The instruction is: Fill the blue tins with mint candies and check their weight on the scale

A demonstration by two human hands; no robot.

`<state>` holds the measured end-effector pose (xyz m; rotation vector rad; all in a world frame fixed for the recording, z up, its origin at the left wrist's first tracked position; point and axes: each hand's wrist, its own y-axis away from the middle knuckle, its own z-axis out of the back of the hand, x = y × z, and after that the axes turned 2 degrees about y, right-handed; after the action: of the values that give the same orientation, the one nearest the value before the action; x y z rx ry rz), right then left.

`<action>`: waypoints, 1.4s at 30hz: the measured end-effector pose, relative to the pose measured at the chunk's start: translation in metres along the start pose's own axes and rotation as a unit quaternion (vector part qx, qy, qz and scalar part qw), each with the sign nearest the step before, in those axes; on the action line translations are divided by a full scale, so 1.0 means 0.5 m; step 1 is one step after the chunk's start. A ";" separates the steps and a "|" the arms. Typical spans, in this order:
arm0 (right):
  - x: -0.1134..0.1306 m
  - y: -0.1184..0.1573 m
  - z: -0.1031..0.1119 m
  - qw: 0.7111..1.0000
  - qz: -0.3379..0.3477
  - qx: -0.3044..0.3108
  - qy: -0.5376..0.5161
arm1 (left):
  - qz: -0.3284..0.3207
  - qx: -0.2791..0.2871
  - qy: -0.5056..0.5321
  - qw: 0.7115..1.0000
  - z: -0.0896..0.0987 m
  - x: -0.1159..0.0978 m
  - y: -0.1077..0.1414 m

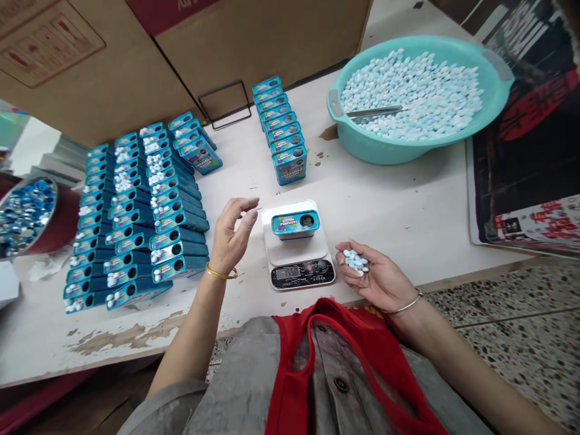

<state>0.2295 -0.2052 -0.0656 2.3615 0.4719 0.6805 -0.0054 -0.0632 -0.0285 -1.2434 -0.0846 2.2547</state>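
A blue tin (290, 225) with a round dark opening in its top stands on a white kitchen scale (296, 249), whose display seems to read 155.0. To the left of the scale, my left hand (233, 232) hovers with thumb and fingers apart, holding nothing and not touching the tin. My right hand (383, 279) is turned palm up at the right of the scale. Its cupped fingers hold a small heap of pale blue candies (356, 261).
A turquoise basin (399, 148) of pale blue candies holds a metal scoop (376, 112). Blue tins (290, 166) line up behind the scale. More tin rows (181, 266) stand left, many topped with white pieces. Cardboard boxes (272, 36) and a wire frame (225, 106) stand behind.
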 end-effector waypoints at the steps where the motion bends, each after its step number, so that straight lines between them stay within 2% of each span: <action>1: 0.002 0.002 0.002 1.000 0.003 -0.007 0.001 | 0.001 0.000 0.001 1.000 -0.001 0.002 0.002; 5: 0.002 0.004 0.003 1.000 0.014 -0.018 0.010 | -0.005 0.019 0.001 1.000 -0.005 0.003 0.005; 11: -0.012 -0.006 -0.007 1.000 0.005 0.012 0.022 | -0.039 0.101 0.015 0.994 -0.033 -0.005 0.005; 16: -0.018 -0.011 -0.013 0.999 -0.003 0.020 0.027 | -0.048 0.126 0.034 0.990 -0.053 -0.006 0.004; 21: -0.024 -0.018 -0.020 0.999 -0.013 0.024 0.021 | -0.074 0.151 -0.012 0.986 -0.064 -0.011 -0.001; 26: -0.034 -0.032 -0.032 0.999 -0.026 0.033 0.014 | -0.110 0.074 -0.059 0.989 -0.075 -0.006 -0.066; 31: -0.030 -0.043 -0.034 1.000 -0.004 0.028 -0.002 | -0.144 0.041 -0.115 0.982 -0.103 0.039 -0.156; 36: 0.000 -0.067 -0.012 0.999 0.031 -0.008 0.001 | -0.124 0.000 -0.269 0.955 -0.127 0.088 -0.170; 39: 0.018 -0.091 0.000 0.993 0.090 -0.052 0.053 | -0.123 -0.019 -0.280 0.952 -0.103 0.103 -0.178; 42: 0.020 -0.118 -0.001 0.985 0.121 -0.063 0.106 | -0.093 -0.083 -0.309 0.943 -0.035 0.129 -0.217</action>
<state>0.2280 -0.1565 -0.1002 2.2577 0.2231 1.0489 0.0297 0.0568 -0.0538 -0.5272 -0.6097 2.4170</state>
